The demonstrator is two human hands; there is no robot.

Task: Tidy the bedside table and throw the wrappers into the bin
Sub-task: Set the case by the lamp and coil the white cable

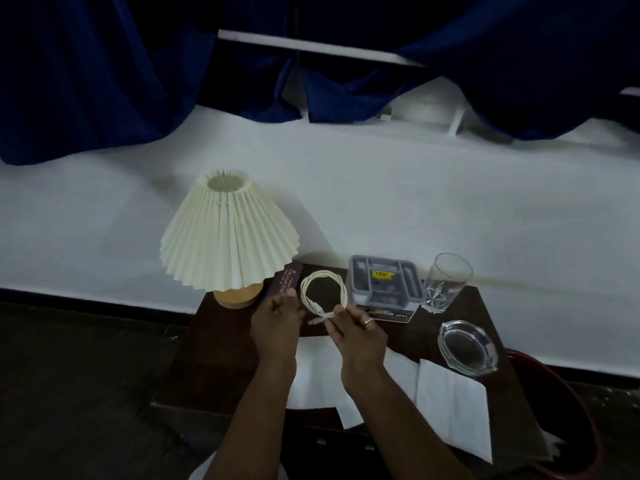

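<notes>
Both hands, left hand (275,320) and right hand (356,329), pinched the coiled white cable (323,292) mid-frame over the dark table (214,344), whose left part was bare while tissues (450,407) overhung its lower-right edge.

— How does your head view look?
— Dim, with a cold bluish cast. Your lamp (228,233) is unlit; its pale shade is the brightest thing.
— Shadows?
— Soft ones. The floor left of the lamp is nearly black.
— Sharpness?
— Slightly soft all over; the curtain (104,81) above the lamp bows at the edges.
</notes>
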